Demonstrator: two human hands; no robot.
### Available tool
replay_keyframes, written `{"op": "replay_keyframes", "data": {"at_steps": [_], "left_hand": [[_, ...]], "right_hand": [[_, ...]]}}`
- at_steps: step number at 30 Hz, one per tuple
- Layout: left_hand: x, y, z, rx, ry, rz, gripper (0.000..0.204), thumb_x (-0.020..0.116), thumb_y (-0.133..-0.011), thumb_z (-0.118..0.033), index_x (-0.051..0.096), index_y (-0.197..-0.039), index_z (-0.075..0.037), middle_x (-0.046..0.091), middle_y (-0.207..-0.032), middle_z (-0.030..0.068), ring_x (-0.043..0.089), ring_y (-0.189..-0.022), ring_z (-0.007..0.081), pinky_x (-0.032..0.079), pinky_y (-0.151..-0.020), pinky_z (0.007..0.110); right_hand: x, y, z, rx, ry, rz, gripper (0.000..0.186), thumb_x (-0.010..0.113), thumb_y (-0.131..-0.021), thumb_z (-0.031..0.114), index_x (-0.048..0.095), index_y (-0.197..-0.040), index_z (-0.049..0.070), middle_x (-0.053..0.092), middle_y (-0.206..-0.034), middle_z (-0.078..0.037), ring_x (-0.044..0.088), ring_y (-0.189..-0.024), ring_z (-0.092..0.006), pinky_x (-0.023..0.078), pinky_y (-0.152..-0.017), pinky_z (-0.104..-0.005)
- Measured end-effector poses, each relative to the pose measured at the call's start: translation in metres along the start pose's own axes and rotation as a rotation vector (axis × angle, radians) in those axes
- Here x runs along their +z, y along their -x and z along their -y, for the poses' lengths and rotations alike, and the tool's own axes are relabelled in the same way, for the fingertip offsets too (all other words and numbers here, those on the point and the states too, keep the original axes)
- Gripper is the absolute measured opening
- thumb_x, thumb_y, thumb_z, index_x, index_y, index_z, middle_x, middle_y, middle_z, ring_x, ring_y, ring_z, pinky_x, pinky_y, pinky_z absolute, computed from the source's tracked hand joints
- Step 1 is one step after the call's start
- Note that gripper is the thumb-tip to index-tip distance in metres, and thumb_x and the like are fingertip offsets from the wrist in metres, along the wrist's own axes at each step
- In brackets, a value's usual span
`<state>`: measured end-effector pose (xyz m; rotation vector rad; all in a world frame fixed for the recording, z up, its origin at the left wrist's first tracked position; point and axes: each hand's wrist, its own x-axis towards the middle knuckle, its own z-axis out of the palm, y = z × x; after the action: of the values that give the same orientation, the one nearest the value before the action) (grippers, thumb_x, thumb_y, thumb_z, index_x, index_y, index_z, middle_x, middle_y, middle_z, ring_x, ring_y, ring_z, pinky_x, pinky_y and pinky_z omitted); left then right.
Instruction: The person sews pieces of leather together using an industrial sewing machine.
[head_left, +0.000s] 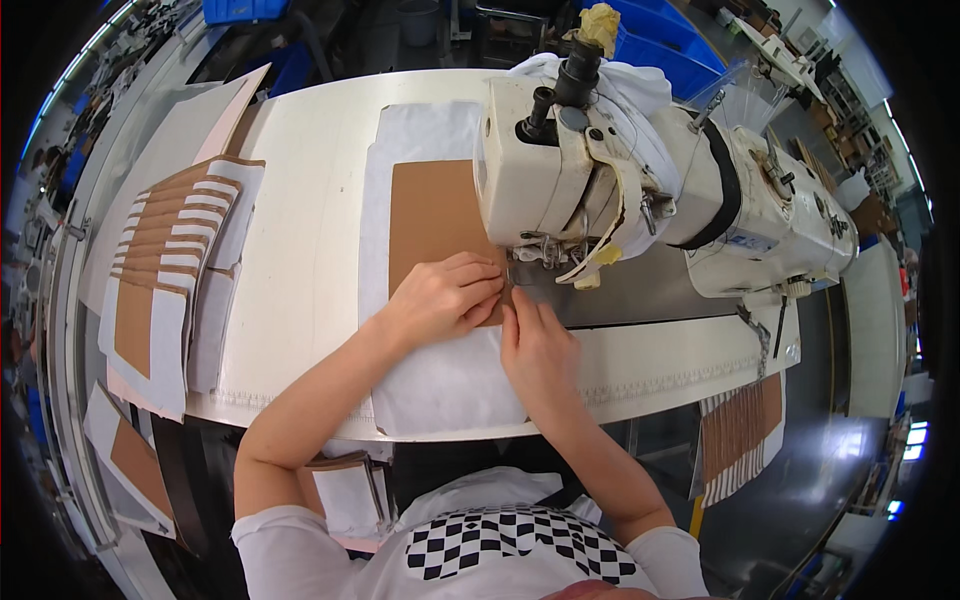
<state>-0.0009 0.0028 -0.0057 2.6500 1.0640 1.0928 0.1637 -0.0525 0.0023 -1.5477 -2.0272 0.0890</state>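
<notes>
A white sewing machine [535, 185] stands over the right half of the work table. Under its needle and presser foot [545, 250] lies a brown panel [430, 200] on a larger white sheet [430, 385] that reaches the table's front edge. My left hand [447, 292] rests on the panel's near part with fingers bent and pressed together, their tips close to the needle. Just to its right, my right hand [540, 350] has its thumb and fingers drawn together by the panel's right edge, below the presser foot. What lies between the fingertips of either hand is too small to make out.
Overlapping brown-and-white panels [165, 260] are stacked at the table's left. More striped brown-and-white pieces [745, 435] hang below its right front edge. A ruler strip [660, 380] runs along the front. Blue bins [665, 45] stand behind the machine.
</notes>
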Motion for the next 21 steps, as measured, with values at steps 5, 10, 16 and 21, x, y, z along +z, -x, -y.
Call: {"op": "replay_keyframes", "data": {"at_steps": [5,10,16,21], "left_hand": [[-0.003,-0.002,-0.001,0.013,0.012,0.019,0.02,0.073,-0.071,-0.004,0.072,-0.09,-0.003,0.071,-0.097,0.0059,0.067,-0.095,0.0211,0.057,-0.075,0.031],[-0.001,-0.007,0.002,-0.016,-0.004,-0.009,0.018,0.072,-0.071,-0.003,0.072,-0.089,-0.004,0.071,-0.097,0.0057,0.067,-0.094,0.0211,0.057,-0.075,0.031],[-0.002,-0.004,0.002,-0.008,0.003,0.001,0.019,0.072,-0.071,-0.003,0.073,-0.091,-0.004,0.071,-0.097,0.0065,0.067,-0.096,0.0223,0.057,-0.077,0.032],[-0.002,-0.008,0.002,-0.019,-0.014,-0.014,0.019,0.072,-0.072,-0.003,0.073,-0.091,-0.004,0.071,-0.097,0.0065,0.067,-0.095,0.0225,0.057,-0.077,0.032]], "right_hand": [[-0.002,0.008,-0.002,0.013,-0.03,0.0,0.02,0.064,-0.086,0.008,0.066,-0.104,0.001,0.062,-0.074,-0.01,0.064,-0.06,-0.0274,0.052,-0.052,-0.0351],[0.005,0.0,-0.007,-0.112,0.08,-0.027,0.027,0.064,-0.08,0.007,0.064,-0.106,-0.002,0.06,-0.074,-0.007,0.065,-0.059,-0.0205,0.053,-0.047,-0.0297],[0.003,0.001,-0.007,-0.089,0.027,-0.041,0.028,0.064,-0.078,0.005,0.064,-0.105,-0.002,0.059,-0.075,-0.007,0.065,-0.06,-0.0208,0.053,-0.05,-0.029],[0.008,-0.002,-0.009,-0.104,0.061,-0.034,0.024,0.063,-0.083,0.006,0.064,-0.106,-0.001,0.059,-0.074,-0.008,0.065,-0.06,-0.0222,0.053,-0.051,-0.0297]]}}
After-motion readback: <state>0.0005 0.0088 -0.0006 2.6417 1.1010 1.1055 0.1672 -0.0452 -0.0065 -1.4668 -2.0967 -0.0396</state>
